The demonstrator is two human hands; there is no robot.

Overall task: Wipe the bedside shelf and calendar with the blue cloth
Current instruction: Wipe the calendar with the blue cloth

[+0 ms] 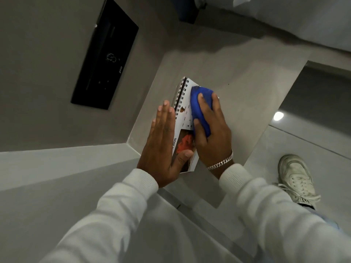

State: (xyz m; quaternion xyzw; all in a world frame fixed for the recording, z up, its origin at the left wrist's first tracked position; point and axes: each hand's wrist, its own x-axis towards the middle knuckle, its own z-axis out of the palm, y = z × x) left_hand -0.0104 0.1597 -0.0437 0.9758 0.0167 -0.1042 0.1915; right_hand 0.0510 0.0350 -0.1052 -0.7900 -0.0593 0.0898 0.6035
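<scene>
You're looking down on a grey, matte bedside shelf (247, 88) set into the corner where two grey walls meet. Its surface is plain and smooth, with one tiny dark speck toward the far side. The only thing you have on it is the spiral-bound calendar (185, 118), near the shelf's left wall edge, binding pointing away from you. Below the shelf's right edge you can see the glossy grey floor (296, 145).

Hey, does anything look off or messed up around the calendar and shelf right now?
Nothing stands out. The calendar is steadied by the left hand while the right hand presses the blue cloth on it; the shelf shows no spill or damage.
</scene>
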